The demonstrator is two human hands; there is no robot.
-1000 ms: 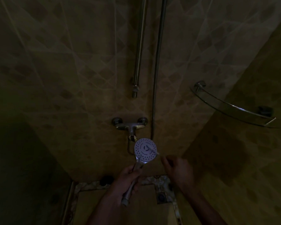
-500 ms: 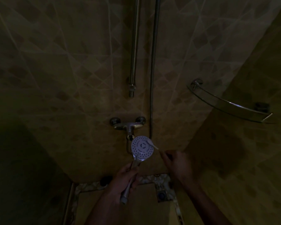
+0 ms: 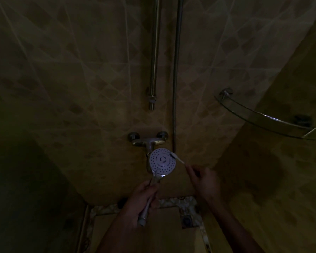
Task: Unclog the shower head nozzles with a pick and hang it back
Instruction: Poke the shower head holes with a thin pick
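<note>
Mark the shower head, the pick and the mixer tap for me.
shower head point(image 3: 162, 162): head view, middle of its white nozzle face.
pick point(image 3: 177, 158): head view, pale shaft just off the face's upper right edge.
mixer tap point(image 3: 147, 142): head view, metal body on the wall.

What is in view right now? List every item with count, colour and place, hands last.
shower head: 1, white face with dark nozzle holes, centre, face toward the camera, just below the tap
pick: 1, pale, tip on the upper right edge of the face
mixer tap: 1, metal, on the tiled wall
riser rail: 1, metal, upright above the tap
hose: 1, dark metal, hanging right of the rail
corner shelf: 1, glass with metal rim, right
floor drain: 1, dark, lower centre
left hand: grips the shower head's handle
right hand: pinches the pick
</note>
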